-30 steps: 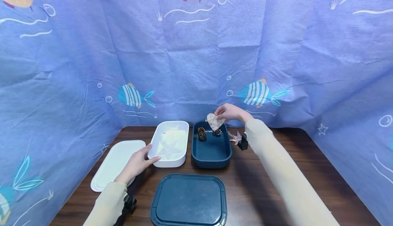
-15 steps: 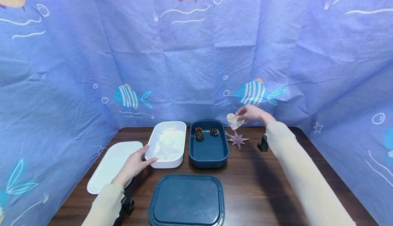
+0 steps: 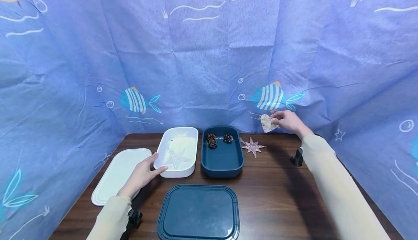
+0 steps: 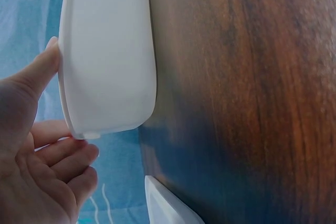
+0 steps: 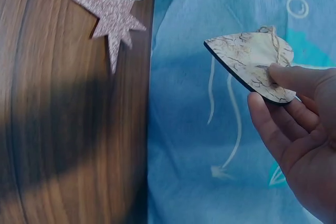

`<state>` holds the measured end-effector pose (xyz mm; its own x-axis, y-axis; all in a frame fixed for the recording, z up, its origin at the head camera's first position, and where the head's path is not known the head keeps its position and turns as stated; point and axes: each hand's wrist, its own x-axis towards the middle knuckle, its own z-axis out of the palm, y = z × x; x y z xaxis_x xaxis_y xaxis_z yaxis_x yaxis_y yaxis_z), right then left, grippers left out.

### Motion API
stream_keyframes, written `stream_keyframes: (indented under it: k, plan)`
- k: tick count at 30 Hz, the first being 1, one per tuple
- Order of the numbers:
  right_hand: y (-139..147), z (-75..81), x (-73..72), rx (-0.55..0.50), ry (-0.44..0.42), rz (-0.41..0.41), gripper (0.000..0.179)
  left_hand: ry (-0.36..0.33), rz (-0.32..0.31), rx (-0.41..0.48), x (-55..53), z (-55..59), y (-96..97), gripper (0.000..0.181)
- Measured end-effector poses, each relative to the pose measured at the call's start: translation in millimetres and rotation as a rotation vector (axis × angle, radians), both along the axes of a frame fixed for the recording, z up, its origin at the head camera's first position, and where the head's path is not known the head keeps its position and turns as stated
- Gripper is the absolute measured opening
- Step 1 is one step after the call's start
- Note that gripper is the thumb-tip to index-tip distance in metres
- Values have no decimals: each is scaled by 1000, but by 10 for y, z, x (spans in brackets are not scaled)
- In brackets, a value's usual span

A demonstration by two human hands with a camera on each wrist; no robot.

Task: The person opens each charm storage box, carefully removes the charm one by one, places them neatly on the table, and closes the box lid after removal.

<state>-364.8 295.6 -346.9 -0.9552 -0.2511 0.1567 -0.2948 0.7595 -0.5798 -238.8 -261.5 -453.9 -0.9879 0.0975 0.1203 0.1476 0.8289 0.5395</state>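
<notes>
Above table's far edge: right hand (image 3: 289, 121) pinches flat marbled heart (image 3: 267, 123) | left hand (image 3: 142, 174) cups smooth white tub (image 3: 177, 152)

Two arms in cream sleeves reach forward, hands well apart.
The left hand (image 3: 141, 175) sits low and near, thumb and fingers spread in a loose clasp. The right arm stretches far out to the right, the right hand (image 3: 289, 121) raised, thumb pinched against its fingertips (image 5: 265, 113).

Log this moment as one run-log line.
left hand: holds white plastic tub rim | right hand: pinches pale heart-shaped ornament above table edge | glittery star ornament: on table
</notes>
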Motion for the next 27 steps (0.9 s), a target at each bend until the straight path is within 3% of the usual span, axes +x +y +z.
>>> stream_keyframes:
  k: [7, 17, 27]
  plan:
    - [173, -136, 48, -50, -25, -24, 40, 1, 0, -14, 2, 2, -12, 92]
    - [344, -452, 98, -272, -100, -99, 45, 10, 2, -17, -10, -2, 12, 85]
    - [469, -720, 121, -347, -121, -211, 47, 2, 6, -5, 6, 4, 13, 86]
